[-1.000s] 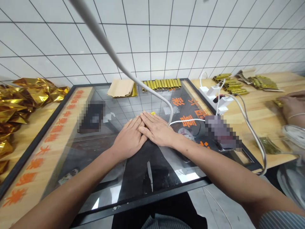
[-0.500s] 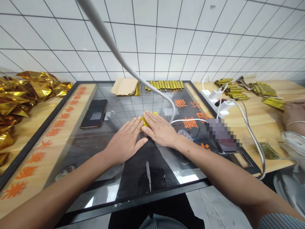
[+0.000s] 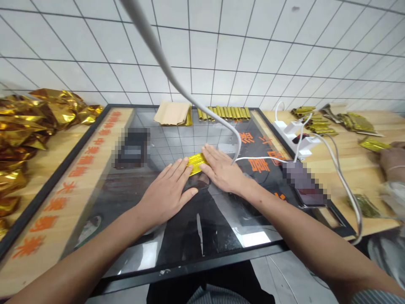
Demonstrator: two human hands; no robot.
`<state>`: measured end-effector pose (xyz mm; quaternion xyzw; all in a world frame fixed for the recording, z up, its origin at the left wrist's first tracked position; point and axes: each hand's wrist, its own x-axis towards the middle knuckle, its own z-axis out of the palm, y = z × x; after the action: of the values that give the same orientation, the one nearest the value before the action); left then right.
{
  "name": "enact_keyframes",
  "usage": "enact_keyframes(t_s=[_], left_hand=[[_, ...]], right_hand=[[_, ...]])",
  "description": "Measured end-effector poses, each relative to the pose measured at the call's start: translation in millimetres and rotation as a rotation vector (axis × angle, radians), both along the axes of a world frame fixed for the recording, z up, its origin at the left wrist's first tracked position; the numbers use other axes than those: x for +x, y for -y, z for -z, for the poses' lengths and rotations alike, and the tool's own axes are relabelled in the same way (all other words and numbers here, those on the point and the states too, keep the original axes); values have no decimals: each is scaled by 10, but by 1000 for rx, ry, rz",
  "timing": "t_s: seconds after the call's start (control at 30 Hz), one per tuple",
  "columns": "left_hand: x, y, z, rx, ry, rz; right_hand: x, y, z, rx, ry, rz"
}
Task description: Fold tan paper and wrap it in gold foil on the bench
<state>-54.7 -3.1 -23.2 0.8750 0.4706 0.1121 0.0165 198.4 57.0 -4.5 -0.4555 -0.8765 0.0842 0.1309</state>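
A small piece of gold foil paper (image 3: 196, 162) lies flat on the black glass-topped board (image 3: 126, 219), between my two hands. My left hand (image 3: 167, 190) rests flat with fingers stretched out, its fingertips on the foil's left end. Across from it, my right hand (image 3: 223, 169) is spread flat too, and its fingers cover the foil's right end. Behind them stand a stack of brown paper sheets (image 3: 172, 113) and a row of rolled gold foil tubes (image 3: 224, 112).
Crumpled gold foil (image 3: 28, 126) heaps up at the left. A white cable (image 3: 177, 84) hangs across the view. On the right are a phone (image 3: 305, 185), a power strip (image 3: 292, 135), more foil rolls (image 3: 316, 122) and another person's hand (image 3: 394, 162).
My hands have moved apart, so more of the gold foil shows between them. The view has shifted slightly, and things appear a little farther right.
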Motion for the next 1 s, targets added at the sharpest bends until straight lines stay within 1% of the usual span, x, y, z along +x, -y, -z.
enact_keyframes(t_s=[0.07, 0.13, 0.23, 0.3, 0.4, 0.5, 0.6, 0.73, 0.8, 0.87, 1.0], left_hand=[[20, 18, -33, -16, -10, -14], [44, 32, -67, -33, -19, -25], [75, 45, -107, -53, -40, -39], [88, 51, -124, -59, -49, -37], [93, 52, -137, -61, -31, -29], [86, 49, -136, -69, -13, -28], [75, 48, -122, -60, -9, -22], [61, 59, -114, -30, -36, -14], [41, 66, -127, -30, -63, -8], [-3, 66, -151, -42, -78, 10], [-179, 32, -221, -92, -50, 87]], right_hand=[[75, -47, 4, 5, -7, 28], [123, -81, -12, -4, -30, 27], [87, -42, -70, 52, -69, 34], [-11, 50, -101, 81, -76, -24], [-188, 208, -86, 53, -68, -154], [-271, 266, -25, 26, -48, -188], [-205, 200, 9, 35, -3, -164], [-11, 44, 7, 61, 76, -100], [67, -13, 11, 78, 80, -62], [115, -44, 22, 91, 70, -42], [135, -47, 49, 117, 56, -59]])
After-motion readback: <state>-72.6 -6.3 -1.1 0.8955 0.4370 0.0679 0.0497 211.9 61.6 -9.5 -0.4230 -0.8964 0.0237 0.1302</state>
